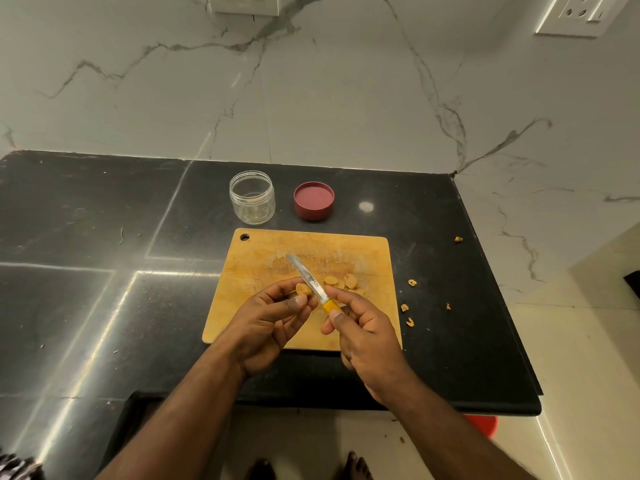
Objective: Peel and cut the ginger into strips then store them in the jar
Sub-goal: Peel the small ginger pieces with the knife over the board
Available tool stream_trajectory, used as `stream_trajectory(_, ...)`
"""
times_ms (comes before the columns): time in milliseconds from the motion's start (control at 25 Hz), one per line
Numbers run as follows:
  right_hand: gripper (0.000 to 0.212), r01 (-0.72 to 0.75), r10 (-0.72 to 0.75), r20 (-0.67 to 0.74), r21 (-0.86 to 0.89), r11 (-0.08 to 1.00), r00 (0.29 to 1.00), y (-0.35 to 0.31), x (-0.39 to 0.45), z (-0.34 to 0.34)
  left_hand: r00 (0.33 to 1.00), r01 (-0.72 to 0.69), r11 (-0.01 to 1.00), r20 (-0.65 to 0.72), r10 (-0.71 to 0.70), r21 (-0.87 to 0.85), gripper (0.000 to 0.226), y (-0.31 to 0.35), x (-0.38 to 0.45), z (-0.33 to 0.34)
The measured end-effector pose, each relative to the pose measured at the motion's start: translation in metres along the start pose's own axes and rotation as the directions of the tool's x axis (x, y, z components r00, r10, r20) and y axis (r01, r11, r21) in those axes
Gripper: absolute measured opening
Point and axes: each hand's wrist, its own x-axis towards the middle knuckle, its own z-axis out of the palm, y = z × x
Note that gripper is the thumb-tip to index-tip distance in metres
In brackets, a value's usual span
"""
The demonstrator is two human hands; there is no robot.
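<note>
Two hands are working above a black counter (pixel 104 209) that is filling most of the room's corner under a marble wall. On it a wooden cutting board (pixel 270 244) is lying, and the person is leaning over its near half. Behind the board a clear jar (pixel 252 197) is standing open and looking empty, with its red lid (pixel 313 200) sitting just beside it, upside down.

The left hand (pixel 268 322) is curling its fingers and thumb round a small piece of ginger (pixel 303 289), holding it above the board. The right hand (pixel 360 329) is pinching the yellow handle of a serrated knife (pixel 309 279), whose blade is crossing right next to the ginger and pointing away from the person. I'd say peeling is underway; no strips are showing yet.

Curls of peel (pixel 341 283) are gathering on the board past the blade, and a few scraps (pixel 411 283) are lying on the counter to the right.

What is worrying me: the piece is small and the left thumb is sitting close to the serrated edge, so a slip could nick it. Stray peel could also be getting mixed in with the strips later.
</note>
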Motion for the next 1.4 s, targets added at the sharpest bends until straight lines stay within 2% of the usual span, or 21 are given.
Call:
stream_trajectory(240,0.031,-0.082,0.077,0.039,0.149,0.985,0.996,-0.005,-0.001,-0.001,1.0,0.014,1.0,0.016,-0.014,0.002,0.046,0.002,-0.003,0.002)
stream_trajectory(600,0.031,-0.043,0.04,0.023,0.127,0.991,0.999,-0.011,-0.004,-0.005,0.999,0.003,1.0,0.046,-0.004,0.013,0.041,-0.001,-0.002,0.012)
stream_trajectory(840,0.033,-0.027,0.031,-0.039,0.09,0.996,0.999,-0.015,-0.015,-0.029,0.999,-0.023,0.99,0.049,0.016,0.139,0.02,-0.015,0.01,0.035)
stream_trajectory(920,0.036,0.027,-0.03,-0.087,-0.042,0.999,0.996,-0.016,-0.022,-0.037,0.997,-0.043,0.983,0.066,0.032,0.178,0.016,-0.019,0.013,0.042)
stream_trajectory(1000,0.042,0.099,-0.126,-0.096,-0.251,0.963,0.987,-0.018,-0.029,-0.042,0.995,-0.062,0.978,0.089,0.045,0.199,0.018,-0.022,0.014,0.046)
stream_trajectory(1160,0.045,0.196,-0.266,-0.033,-0.594,0.781,0.963,-0.019,-0.035,-0.044,0.994,-0.075,0.967,0.098,0.053,0.244,0.022,-0.026,0.014,0.052)
stream_trajectory(1320,0.048,0.247,-0.339,0.021,-0.727,0.641,0.941,-0.015,-0.034,-0.043,0.995,-0.077,0.973,0.078,0.061,0.217,0.02,-0.027,0.015,0.056)
stream_trajectory(1400,0.052,0.271,-0.389,0.065,-0.82,0.504,0.919,-0.013,-0.033,-0.04,0.996,-0.071,0.979,0.066,0.059,0.191,0.018,-0.029,0.016,0.058)
